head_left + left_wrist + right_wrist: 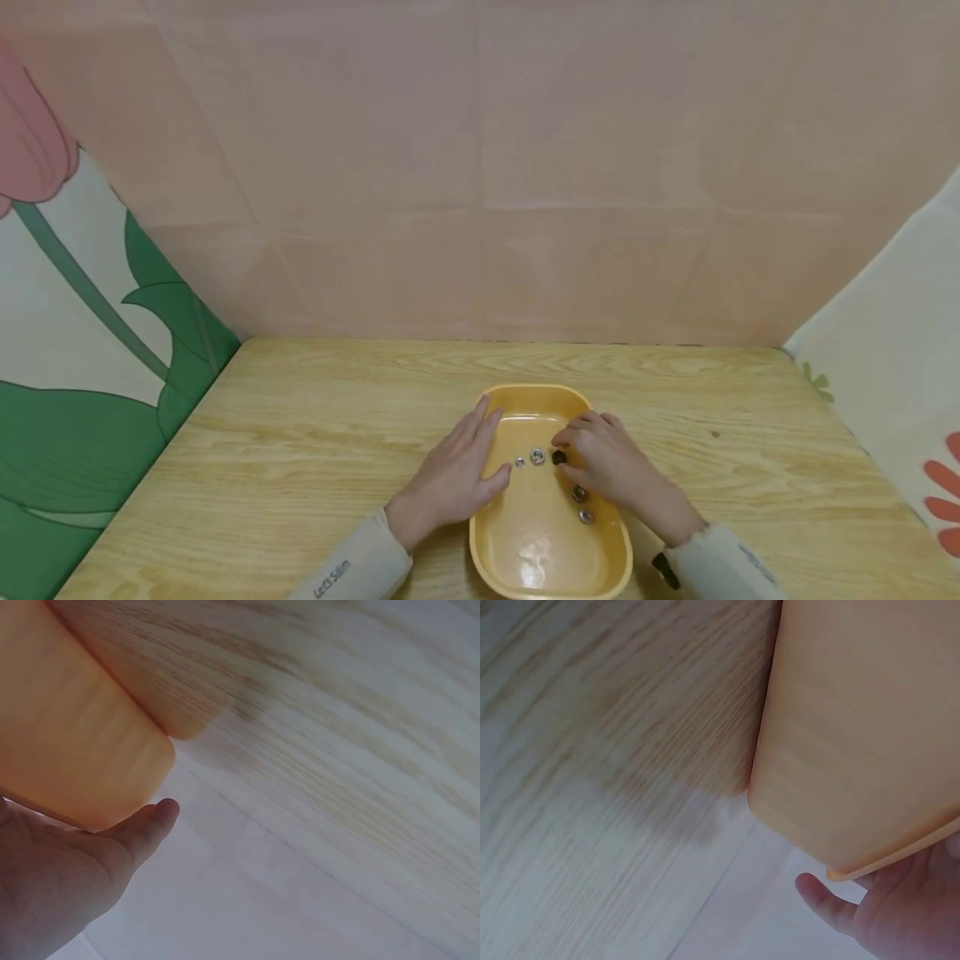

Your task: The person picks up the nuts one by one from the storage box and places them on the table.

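"Position of the small black nut (pixel 558 457)?"

"Inside the oblong yellow-orange plastic tray (pixel 525 529), whose long axis is pointed away from the body. The nut is bracketed by the right hand's (pixel 603 457) thumb and fingers; whether it is pinched cannot be told."

"And the left hand (pixel 450 477)?"

"Laid nearly straight-fingered along the tray's left side, parted from the nut by two silver metal nuts (pixel 537 457)."

"Setting?"

"Pale wood-grain surface (pixel 337 417), backed by a creased pinkish sheet (pixel 480 167)."

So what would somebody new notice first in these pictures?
Likely the yellow tray, just right of center in the head view, with small nuts inside. Then the left hand at its left side and the right hand over its right. After that, the big pink flower at upper left.
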The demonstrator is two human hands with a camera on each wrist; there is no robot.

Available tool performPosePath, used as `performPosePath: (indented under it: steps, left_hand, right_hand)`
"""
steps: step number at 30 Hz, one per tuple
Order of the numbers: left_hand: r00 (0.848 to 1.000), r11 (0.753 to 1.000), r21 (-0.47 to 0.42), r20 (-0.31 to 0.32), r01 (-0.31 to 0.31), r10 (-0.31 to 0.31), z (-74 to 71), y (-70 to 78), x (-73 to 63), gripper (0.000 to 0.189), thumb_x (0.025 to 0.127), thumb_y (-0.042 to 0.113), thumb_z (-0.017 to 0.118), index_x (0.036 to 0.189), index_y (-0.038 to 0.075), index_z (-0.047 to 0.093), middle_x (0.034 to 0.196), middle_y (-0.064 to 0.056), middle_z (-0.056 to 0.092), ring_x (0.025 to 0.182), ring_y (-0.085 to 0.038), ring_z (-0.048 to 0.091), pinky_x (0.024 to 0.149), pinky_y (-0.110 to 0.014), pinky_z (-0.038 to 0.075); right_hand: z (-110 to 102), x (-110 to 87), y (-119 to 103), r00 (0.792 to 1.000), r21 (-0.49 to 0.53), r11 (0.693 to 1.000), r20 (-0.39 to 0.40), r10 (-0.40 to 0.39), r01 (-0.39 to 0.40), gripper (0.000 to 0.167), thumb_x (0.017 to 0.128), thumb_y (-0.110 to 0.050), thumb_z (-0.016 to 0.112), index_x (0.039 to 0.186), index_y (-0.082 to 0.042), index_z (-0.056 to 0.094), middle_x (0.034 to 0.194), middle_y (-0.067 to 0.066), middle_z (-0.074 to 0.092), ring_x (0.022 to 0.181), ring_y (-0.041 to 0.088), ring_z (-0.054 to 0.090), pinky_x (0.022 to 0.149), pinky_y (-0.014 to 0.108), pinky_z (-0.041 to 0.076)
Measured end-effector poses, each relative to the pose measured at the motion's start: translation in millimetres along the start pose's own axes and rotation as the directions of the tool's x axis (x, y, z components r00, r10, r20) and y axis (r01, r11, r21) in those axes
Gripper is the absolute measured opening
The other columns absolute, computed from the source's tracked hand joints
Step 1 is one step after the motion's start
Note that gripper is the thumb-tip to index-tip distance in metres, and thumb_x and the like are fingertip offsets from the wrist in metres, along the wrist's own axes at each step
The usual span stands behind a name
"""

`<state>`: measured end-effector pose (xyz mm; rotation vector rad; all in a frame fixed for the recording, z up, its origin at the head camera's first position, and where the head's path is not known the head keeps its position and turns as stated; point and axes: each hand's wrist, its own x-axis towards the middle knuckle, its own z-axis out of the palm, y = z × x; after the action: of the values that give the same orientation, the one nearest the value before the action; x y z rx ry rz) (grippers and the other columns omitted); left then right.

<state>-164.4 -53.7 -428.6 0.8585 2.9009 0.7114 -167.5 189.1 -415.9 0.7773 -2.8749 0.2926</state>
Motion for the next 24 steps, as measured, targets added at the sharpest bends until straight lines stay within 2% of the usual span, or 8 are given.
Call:
performPosePath:
  steps: [12,24]
  left_hand:
    - [1.0,1.0,0.015,-0.007,-0.005,0.005,0.8,-0.9,0.4,0.075,0.098,0.042,0.051,0.157,0.005,0.023,0.166,-0.019,0.013,0.148,-0.035,0.032,0.117,-0.049,0.035]
    - [1.0,1.0,0.016,0.007,-0.001,0.001,0.4,-0.5,0.9,0.075,0.099,0.043,0.049,0.157,0.006,0.022,0.166,-0.018,0.011,0.148,-0.036,0.031,0.118,-0.049,0.034]
  right_hand:
    - [1.8,2.7,-1.4,1.0,-0.02,0.999,0.004,-0.031,0.031,0.017,0.074,-0.017,0.084,0.089,-0.016,0.077,0.089,-0.003,0.073,0.095,0.025,0.06,0.083,0.05,0.046]
    - [3.5,3.8,-2.8,1.0,-0.053,0.999,0.014,-0.005,0.005,0.014,0.075,-0.014,0.083,0.087,-0.019,0.077,0.085,-0.004,0.073,0.093,0.023,0.057,0.088,0.055,0.046]
